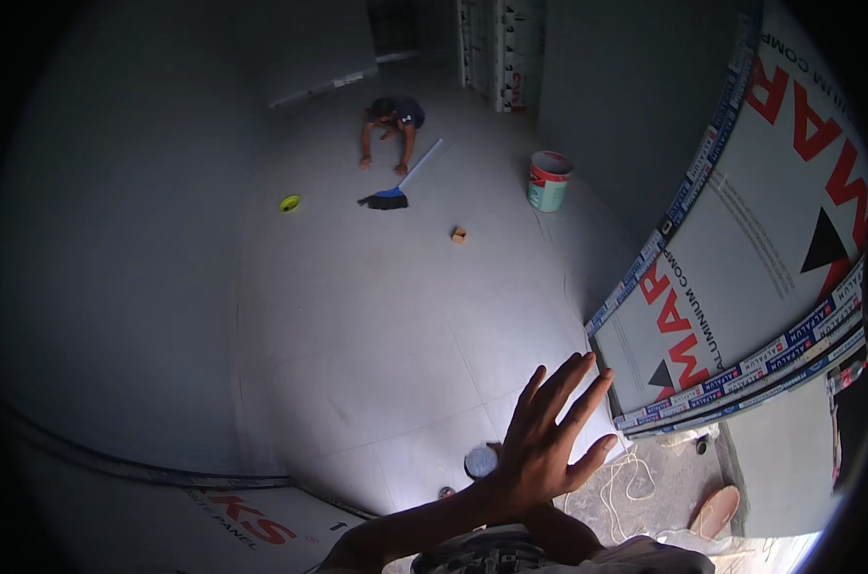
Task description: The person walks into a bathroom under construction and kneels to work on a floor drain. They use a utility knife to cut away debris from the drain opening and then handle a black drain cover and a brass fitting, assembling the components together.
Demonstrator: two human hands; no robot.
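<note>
My left hand [549, 440] is raised open in front of me, its back facing up, fingers stretched upward and thumb out to the right. It holds nothing. My right forearm [563, 534] crosses behind the left wrist, and most of my right hand is hidden there. A dark tip that may be its finger shows at the rim of a round, pale grey thing [480, 463], just left of my left hand. Whether the right hand grips that thing cannot be made out. A door frame edge wrapped in printed film [606, 383] is close to my left fingertips.
On the tiled floor ahead, a person [396, 115] crouches by a blue broom [388, 197]. A yellow-green bowl [289, 203], a small brown piece [459, 235] and a red and green bucket [549, 182] stand farther off. Film-covered panels [731, 249] flank the opening; loose cord [625, 483] lies lower right.
</note>
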